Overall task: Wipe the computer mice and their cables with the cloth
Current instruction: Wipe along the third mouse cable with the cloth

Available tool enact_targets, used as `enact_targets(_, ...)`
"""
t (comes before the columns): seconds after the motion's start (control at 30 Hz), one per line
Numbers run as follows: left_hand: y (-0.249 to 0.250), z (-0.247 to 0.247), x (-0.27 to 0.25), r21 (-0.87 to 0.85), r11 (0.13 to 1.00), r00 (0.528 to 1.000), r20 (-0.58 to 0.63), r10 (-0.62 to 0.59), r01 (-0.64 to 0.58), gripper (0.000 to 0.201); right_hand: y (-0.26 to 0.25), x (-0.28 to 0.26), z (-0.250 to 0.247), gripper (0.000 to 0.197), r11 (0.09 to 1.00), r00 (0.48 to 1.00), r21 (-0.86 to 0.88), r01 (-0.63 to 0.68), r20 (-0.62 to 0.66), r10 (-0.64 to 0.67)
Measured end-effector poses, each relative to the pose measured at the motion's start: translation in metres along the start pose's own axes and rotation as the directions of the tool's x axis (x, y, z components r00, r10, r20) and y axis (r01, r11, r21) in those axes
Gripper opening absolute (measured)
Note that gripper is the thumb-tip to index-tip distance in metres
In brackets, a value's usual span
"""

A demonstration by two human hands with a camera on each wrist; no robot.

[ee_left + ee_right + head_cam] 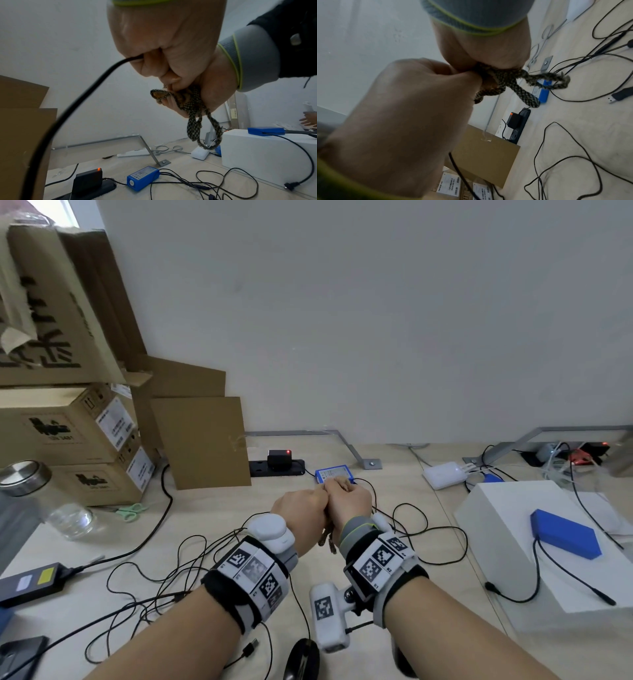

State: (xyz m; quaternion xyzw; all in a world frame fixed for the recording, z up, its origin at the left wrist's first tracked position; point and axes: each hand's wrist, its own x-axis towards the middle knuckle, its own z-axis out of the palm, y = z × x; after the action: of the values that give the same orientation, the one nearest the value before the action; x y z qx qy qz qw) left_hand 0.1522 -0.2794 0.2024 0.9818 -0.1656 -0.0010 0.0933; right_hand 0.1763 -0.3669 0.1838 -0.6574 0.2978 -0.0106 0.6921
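My two hands meet above the middle of the desk. My left hand (pixel 301 506) is a fist round a thin black mouse cable (pixel 96 86), which runs out of the fist and down to the left. My right hand (pixel 349 501) grips a brown checked cloth (pixel 193 108) bunched against the left fist, and loose folds of the cloth (pixel 529 86) hang below. A black mouse (pixel 303 659) lies on the desk at the near edge between my forearms. A second dark shape (pixel 404 659) under my right forearm is mostly hidden.
Tangled black cables (pixel 428 529) loop over the desk. Cardboard boxes (pixel 68 433) and a glass jar (pixel 51 501) stand left. A power strip (pixel 277 467) and a blue box (pixel 334 474) lie by the wall. At the right stands a white box (pixel 513 542).
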Motion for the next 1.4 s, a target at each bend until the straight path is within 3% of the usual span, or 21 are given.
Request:
enact_targets(0.33, -0.005, 0.008, -0.004, -0.081, 0.996, 0.999, -0.048, 0.017, -0.021, 0.021, 0.007, 0.009, -0.002, 0.031, 1.0, 1.0, 0.0, -0.008, -0.021, 0.008)
enact_targets(0.47, -0.008, 0.011, -0.01, -0.177, 0.984, 0.994, -0.113, 0.01, -0.03, 0.018, -0.002, -0.006, -0.006, 0.014, 0.998, 0.998, 0.04, -0.055, -0.012, 0.056)
enact_targets(0.53, -0.008, 0.01, -0.015, -0.196, 0.98, 0.991, -0.132, 0.01, -0.036, 0.017, -0.004, -0.005, -0.013, 0.022, 0.992, 0.996, 0.094, -0.084, 0.001, 0.084)
enact_targets(0.6, -0.011, 0.009, -0.021, -0.204, 0.979, 0.99, -0.138, -0.026, -0.003, 0.018, -0.003, 0.003, -0.02, 0.02, 0.98, 0.994, 0.169, -0.106, -0.002, 0.108)
enact_targets(0.67, -0.018, 0.009, -0.025, -0.322, 0.944, 0.973, -0.186, -0.135, 0.069, 0.018, 0.004, 0.021, -0.027, 0.013, 0.963, 0.989, 0.244, -0.119, -0.052, 0.135)
enact_targets(0.73, -0.023, 0.009, -0.026, -0.547, 0.823, 0.933, -0.195, -0.301, 0.151, 0.019, 0.004, 0.032, -0.033, 0.016, 0.949, 0.987, 0.283, -0.138, -0.044, 0.157)
enact_targets(0.77, -0.025, 0.009, -0.024, -0.689, 0.701, 0.909, -0.152, -0.388, 0.184, 0.022, 0.002, 0.031, -0.035, 0.016, 0.931, 0.985, 0.327, -0.159, -0.005, 0.17)
enact_targets(0.83, -0.026, 0.009, -0.021, -0.901, 0.371, 0.87, 0.014, -0.492, 0.224, 0.027, -0.005, 0.021, -0.035, 0.017, 0.879, 0.98, 0.434, -0.196, 0.104, 0.167)
enact_targets(0.93, -0.021, 0.007, -0.019, -0.97, -0.049, 0.862, 0.234, -0.45, 0.237, 0.023, 0.001, 0.011, -0.028, 0.037, 0.814, 0.948, 0.508, -0.282, 0.276, 0.156)
enact_targets(1.0, -0.018, 0.008, -0.018, -0.96, -0.149, 0.873, 0.277, -0.402, 0.236, 0.027, 0.005, 0.002, -0.021, 0.048, 0.827, 0.927, 0.472, -0.305, 0.345, 0.145)
enact_targets(1.1, -0.014, 0.016, -0.018, -0.96, -0.084, 0.873, 0.279, -0.4, 0.268, 0.035, 0.008, -0.009, -0.01, 0.041, 0.886, 0.921, 0.408, -0.222, 0.387, 0.052)
enact_targets(1.23, -0.008, 0.026, -0.026, -0.945, 0.02, 0.875, 0.294, -0.384, 0.326, 0.037, 0.019, -0.014, -0.004, 0.022, 0.956, 0.973, 0.283, -0.075, 0.23, 0.008)
enact_targets(1.4, -0.006, 0.034, -0.032, -0.917, 0.183, 0.885, 0.266, -0.383, 0.354, 0.032, 0.033, -0.007, -0.005, 0.017, 0.94, 0.978, 0.297, -0.168, 0.168, 0.122)
